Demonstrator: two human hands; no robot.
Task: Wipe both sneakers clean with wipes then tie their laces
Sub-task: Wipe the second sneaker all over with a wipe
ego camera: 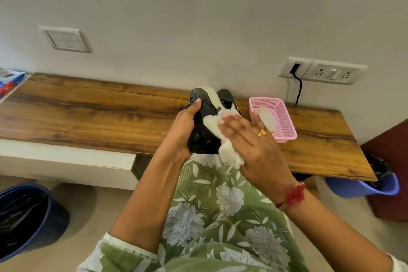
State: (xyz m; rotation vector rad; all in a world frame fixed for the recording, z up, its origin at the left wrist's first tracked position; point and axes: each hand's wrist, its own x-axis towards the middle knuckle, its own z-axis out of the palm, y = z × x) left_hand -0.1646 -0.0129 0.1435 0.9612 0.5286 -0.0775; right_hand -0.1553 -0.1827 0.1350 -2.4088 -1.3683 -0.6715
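Curling round a black, cream-striped sneaker [204, 137] at frame centre, the left hand [184, 130] grips it while the right hand [254, 146], fingers straight, presses a crumpled white wipe [229, 153] on it.

A green garment [220, 216] with pale flowers is worn, sleeves [123, 249] edged white; a gold ring [261, 132] and red thread [294, 194] are worn at the right hand [254, 146]

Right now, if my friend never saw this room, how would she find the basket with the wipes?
Look along the long wooden shelf, toward its right end, below the wall socket. The pink basket sits there, just right of the black sneakers. It is the only pink, mesh-sided thing, with a white wipe inside.
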